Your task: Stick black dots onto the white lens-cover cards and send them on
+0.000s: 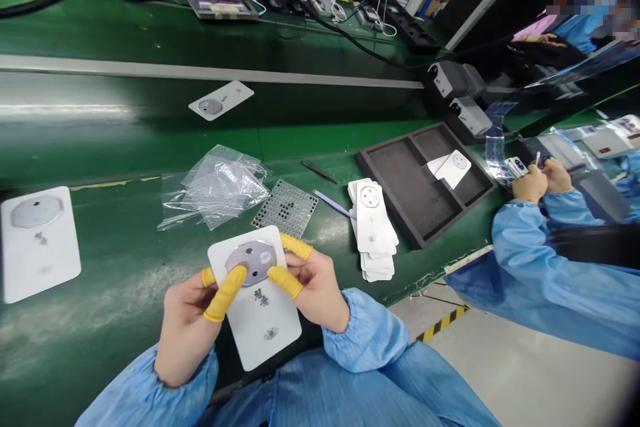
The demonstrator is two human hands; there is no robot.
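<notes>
A white phone back panel with a round grey camera plate and dark printed characters is held up in front of me, slightly tilted. My left hand, wearing yellow finger cots, grips its upper left edge with the thumb on the camera plate. On the upper right edge, my right hand pinches the same panel, its yellow-tipped thumb beside the plate. Just behind the panel lies a clear sheet dotted with small black round pieces. My fingers behind the panel are partly hidden.
Crumpled clear plastic bags, tweezers and a purple stick tool lie beyond. Right of them are stacked white panels and a black divided tray. Single panels lie left and behind. A co-worker's hands work at right.
</notes>
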